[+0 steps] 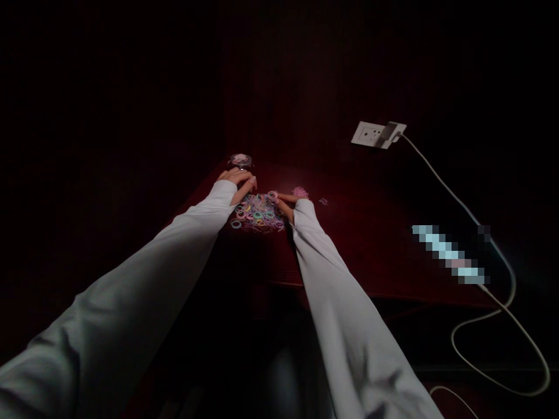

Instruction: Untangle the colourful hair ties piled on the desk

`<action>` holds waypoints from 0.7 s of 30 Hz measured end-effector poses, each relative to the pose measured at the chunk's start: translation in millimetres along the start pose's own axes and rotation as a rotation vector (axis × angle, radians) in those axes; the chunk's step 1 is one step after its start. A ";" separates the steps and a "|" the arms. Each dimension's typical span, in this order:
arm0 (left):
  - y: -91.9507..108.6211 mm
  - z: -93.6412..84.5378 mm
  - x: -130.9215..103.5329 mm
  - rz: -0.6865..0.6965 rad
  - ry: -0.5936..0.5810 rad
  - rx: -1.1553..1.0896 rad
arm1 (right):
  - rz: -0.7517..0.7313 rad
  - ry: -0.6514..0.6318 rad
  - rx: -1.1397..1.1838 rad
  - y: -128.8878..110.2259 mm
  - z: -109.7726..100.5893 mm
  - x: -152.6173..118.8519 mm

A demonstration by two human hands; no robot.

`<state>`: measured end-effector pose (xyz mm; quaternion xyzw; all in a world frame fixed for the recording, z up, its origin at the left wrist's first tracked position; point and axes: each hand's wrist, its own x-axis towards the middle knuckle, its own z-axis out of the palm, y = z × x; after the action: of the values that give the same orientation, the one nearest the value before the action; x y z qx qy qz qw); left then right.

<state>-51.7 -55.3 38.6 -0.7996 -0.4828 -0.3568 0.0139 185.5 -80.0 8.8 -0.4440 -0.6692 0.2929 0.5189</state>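
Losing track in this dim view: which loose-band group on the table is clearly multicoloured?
The large heap between the left hand and right hand: blue, green, yellow and pink mixed, unlike the pink pile or tiny pinkish scatter farther right.

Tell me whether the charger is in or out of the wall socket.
In: the charger sits against the socket plate, with the cable leading from it.

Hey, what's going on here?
Someone in pale sleeves is handling a heap of colorful bands on a dark red table. The right hand, at the heap's right side, seems to pinch a pale pink ring. The left hand is between the heap and a round container. A small pink pile lies nearby.
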 end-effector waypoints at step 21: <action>20.8 -0.6 3.1 -0.132 0.045 0.081 | -0.195 -0.218 -0.662 -42.6 21.9 -10.9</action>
<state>-34.9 -64.3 47.6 -0.7564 -0.5483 -0.3551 0.0335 152.9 -106.7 34.1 -0.4884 -0.8183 0.0550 0.2981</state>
